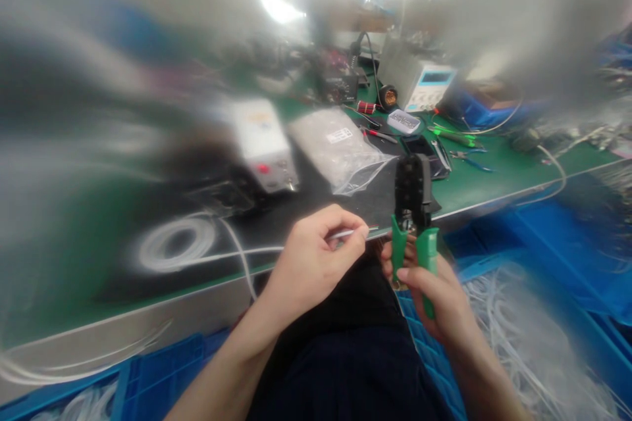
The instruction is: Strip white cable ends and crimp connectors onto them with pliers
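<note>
My left hand [311, 260] pinches the end of a thin white cable [257, 251], whose tip points right toward a crimping tool [413, 200]. My right hand [434, 293] is wrapped round the tool's green handles and holds it upright, black head on top, just in front of the bench edge. The cable runs left across the bench to a white coil [172, 245]. Both hands hover over my lap, a short gap between the cable tip and the tool.
On the green bench [498, 177] lie a clear plastic bag [340, 145], a white box with a red button [261, 145], a power supply [427, 85], pliers and small tools. Blue bins [543, 316] holding white cables stand below and to the right.
</note>
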A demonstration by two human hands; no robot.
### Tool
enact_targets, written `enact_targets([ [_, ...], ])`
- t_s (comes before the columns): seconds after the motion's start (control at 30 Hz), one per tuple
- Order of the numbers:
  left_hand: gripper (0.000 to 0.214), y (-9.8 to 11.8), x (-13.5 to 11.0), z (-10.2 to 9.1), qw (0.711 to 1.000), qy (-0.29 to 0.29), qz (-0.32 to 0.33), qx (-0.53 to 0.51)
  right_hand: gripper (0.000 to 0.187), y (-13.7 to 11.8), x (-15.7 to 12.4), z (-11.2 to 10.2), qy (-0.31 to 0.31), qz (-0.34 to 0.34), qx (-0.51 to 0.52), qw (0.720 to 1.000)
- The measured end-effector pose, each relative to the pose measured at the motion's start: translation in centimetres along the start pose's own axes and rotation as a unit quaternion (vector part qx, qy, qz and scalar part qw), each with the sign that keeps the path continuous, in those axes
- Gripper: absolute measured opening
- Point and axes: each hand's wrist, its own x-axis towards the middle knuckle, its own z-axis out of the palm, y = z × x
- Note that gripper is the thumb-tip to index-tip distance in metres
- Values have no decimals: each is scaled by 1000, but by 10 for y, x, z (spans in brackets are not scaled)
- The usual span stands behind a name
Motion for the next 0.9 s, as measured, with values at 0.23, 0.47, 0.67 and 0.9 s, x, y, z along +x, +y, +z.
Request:
enact_targets([
  [0.23,12,2,-5,3,999,-21,-8,-32,20,5,-4,39,-32,3,40,999],
  [0.47,12,-1,-6,5,1000,-16,-4,-24,12,6,-6,42,-11,-7,14,1000],
  [0.67,14,-1,-7,5,999,-21,-2,-25,13,4,-5,46,-1,-9,3,1000],
  [0.9,13,1,-8,4,1000,-18,1,-25,12,3,-5,48,-1,2,2,1000],
])
